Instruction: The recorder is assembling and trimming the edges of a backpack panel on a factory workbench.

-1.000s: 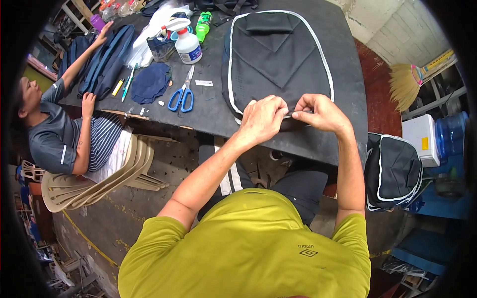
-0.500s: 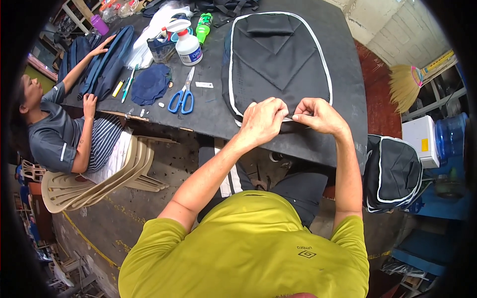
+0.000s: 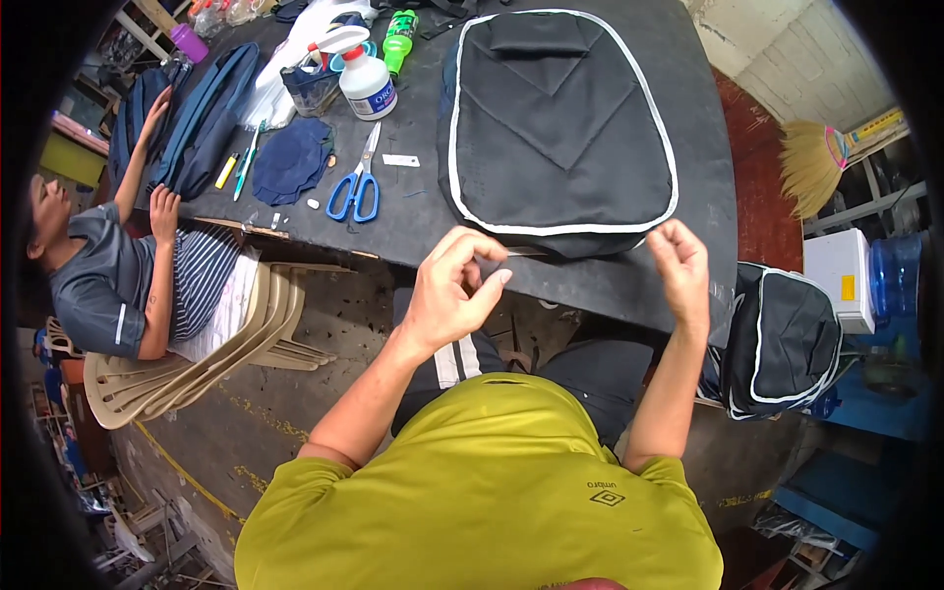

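A black backpack (image 3: 560,128) with white piping lies flat on the dark table, its lower edge toward me at the table's front. My left hand (image 3: 454,293) hovers just off the bag's lower left corner, thumb and fingers apart and nothing visible between them. By the lower right corner my right hand (image 3: 680,267) has thumb and forefinger pinched together beside the white piping. Whatever is in that pinch is too small to tell. Blue-handled scissors (image 3: 358,182) lie left of the bag, near a small white label (image 3: 400,160).
A white spray bottle (image 3: 368,87), a green bottle (image 3: 398,41) and dark blue fabric pieces (image 3: 292,162) occupy the table's left. A co-worker (image 3: 108,265) sits there, handling navy bags (image 3: 202,128). Another black backpack (image 3: 787,339) stands right of the table, below a broom (image 3: 811,167).
My hands have parted from the middle of the bag's lower edge, left hand going left and nearer me, right hand right. The left fingers have spread. The white-piped lower edge now shows.
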`<state>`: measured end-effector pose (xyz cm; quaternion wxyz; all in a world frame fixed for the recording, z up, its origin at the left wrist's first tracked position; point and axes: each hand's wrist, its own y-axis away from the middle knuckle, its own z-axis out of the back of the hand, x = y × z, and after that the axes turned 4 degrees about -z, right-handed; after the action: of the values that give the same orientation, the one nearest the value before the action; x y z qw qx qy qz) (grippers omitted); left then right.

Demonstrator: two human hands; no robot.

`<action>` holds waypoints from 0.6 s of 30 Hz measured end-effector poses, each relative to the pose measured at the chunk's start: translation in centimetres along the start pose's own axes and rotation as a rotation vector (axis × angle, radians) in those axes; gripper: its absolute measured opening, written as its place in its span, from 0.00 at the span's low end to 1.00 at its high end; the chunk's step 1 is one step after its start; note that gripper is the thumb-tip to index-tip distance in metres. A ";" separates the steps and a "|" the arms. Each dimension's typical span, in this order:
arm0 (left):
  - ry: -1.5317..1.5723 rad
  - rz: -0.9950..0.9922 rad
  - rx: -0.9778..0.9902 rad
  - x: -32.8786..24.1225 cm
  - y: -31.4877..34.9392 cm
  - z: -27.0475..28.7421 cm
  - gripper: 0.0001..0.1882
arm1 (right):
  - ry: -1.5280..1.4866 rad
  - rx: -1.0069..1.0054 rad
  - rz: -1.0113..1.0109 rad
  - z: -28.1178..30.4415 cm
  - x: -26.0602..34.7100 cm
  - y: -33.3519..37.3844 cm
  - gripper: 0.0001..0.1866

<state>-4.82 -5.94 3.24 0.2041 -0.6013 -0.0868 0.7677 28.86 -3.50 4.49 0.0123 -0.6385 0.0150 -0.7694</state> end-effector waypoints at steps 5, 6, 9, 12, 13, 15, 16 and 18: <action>-0.330 -0.420 -0.011 -0.3 -4.8 -2.1 0.11 | 0.017 -0.088 -0.086 -3.3 -0.9 0.4 0.09; -0.379 -0.425 0.005 -1.1 -5.9 -2.5 0.13 | 0.014 -0.125 -0.083 -3.9 -0.4 0.6 0.09; -0.464 -0.463 0.099 -0.5 -8.7 -3.6 0.13 | 0.029 -0.195 -0.057 -4.8 1.0 1.4 0.11; -0.483 -0.466 0.182 0.5 -9.7 -4.2 0.13 | 0.125 -0.232 -0.023 -4.9 1.6 2.1 0.10; -0.509 -0.471 0.230 0.8 -9.8 -4.3 0.13 | 0.201 -0.231 -0.010 -4.9 1.8 2.3 0.09; -0.512 -0.503 0.232 1.6 -9.7 -4.6 0.11 | 0.229 -0.256 -0.013 -4.9 1.8 2.5 0.08; -0.520 -0.533 0.232 1.9 -9.6 -4.7 0.10 | 0.265 -0.248 0.004 -4.9 1.4 2.4 0.08; -0.500 -0.508 0.228 2.1 -9.4 -4.9 0.08 | 0.265 -0.237 0.038 -5.4 1.6 2.1 0.08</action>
<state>1.46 2.87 3.62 0.4261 -0.3280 -0.1943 0.8204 23.31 -5.57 4.95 -0.0506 -0.5281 0.1192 -0.8393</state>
